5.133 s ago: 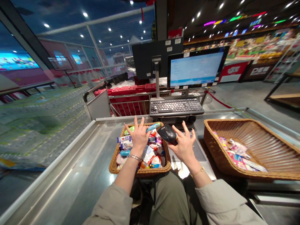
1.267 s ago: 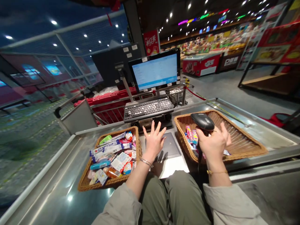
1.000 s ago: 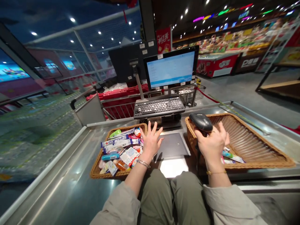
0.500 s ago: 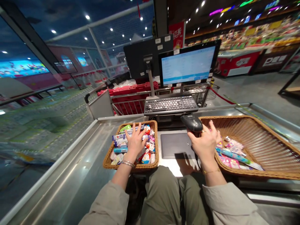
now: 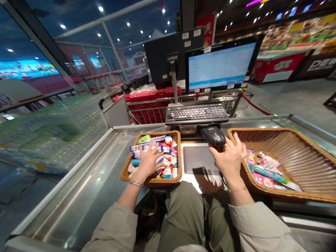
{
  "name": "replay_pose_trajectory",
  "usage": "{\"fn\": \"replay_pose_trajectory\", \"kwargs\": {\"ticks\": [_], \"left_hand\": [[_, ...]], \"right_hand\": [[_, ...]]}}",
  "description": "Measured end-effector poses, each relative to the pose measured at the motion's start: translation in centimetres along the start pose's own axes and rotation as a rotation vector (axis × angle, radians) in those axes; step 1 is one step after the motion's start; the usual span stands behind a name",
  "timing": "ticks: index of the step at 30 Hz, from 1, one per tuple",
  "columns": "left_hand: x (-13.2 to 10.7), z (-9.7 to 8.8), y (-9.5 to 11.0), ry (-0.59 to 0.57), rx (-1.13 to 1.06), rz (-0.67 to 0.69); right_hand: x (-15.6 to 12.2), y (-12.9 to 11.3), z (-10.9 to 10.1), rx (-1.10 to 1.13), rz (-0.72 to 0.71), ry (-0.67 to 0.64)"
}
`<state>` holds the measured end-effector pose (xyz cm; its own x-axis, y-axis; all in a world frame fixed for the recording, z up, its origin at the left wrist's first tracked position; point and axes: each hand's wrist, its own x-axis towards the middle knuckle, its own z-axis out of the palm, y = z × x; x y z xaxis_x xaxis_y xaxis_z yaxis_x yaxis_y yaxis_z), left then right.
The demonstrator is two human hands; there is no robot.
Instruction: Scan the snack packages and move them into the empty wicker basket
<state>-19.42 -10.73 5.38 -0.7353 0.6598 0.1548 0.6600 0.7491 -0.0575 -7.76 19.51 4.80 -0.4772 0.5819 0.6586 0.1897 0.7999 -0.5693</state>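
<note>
My left hand point(image 5: 148, 160) is spread, fingers apart, over the left wicker basket point(image 5: 179, 157), which is packed with wrapped sweets and snacks. Its fingertips lie over blue-and-white snack packets point(image 5: 138, 147); I cannot tell whether they touch. In my right hand point(image 5: 230, 155) is a black barcode scanner point(image 5: 214, 135), held by its handle, with the head tilted over a flat grey pad point(image 5: 198, 160). Close by on the right stands a larger wicker basket point(image 5: 309, 150), where a blue tube-shaped packet point(image 5: 267, 172) lies with pink packets point(image 5: 264, 181) and a clear-wrapped item.
Behind the pad, a black keyboard point(image 5: 196, 112) sits below a lit monitor point(image 5: 220, 66). A second screen point(image 5: 173, 52) faces away. The metal counter point(image 5: 86, 185) stretches left with a raised edge. Shopping trolleys point(image 5: 149, 108) stand beyond it.
The view has turned slightly left, shifting the baskets and screens right. My left hand has moved a little left relative to its basket. The scanner is still in my right hand.
</note>
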Motion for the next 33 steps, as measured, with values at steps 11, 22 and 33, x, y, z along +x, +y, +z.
{"fn": "replay_pose_trajectory", "kwargs": {"ticks": [11,22,33], "left_hand": [[0.4,0.4,4.2,-0.111,0.007,0.116],[1.0,0.0,4.5,-0.292,-0.021,0.125],[-0.8,-1.1,1.9,-0.326,-0.326,-0.017]], "right_hand": [[-0.4,0.1,0.3,0.005,-0.024,0.007],[-0.4,0.1,-0.1,-0.001,0.005,-0.014],[-0.5,-0.3,-0.4,0.022,0.017,-0.033]]}}
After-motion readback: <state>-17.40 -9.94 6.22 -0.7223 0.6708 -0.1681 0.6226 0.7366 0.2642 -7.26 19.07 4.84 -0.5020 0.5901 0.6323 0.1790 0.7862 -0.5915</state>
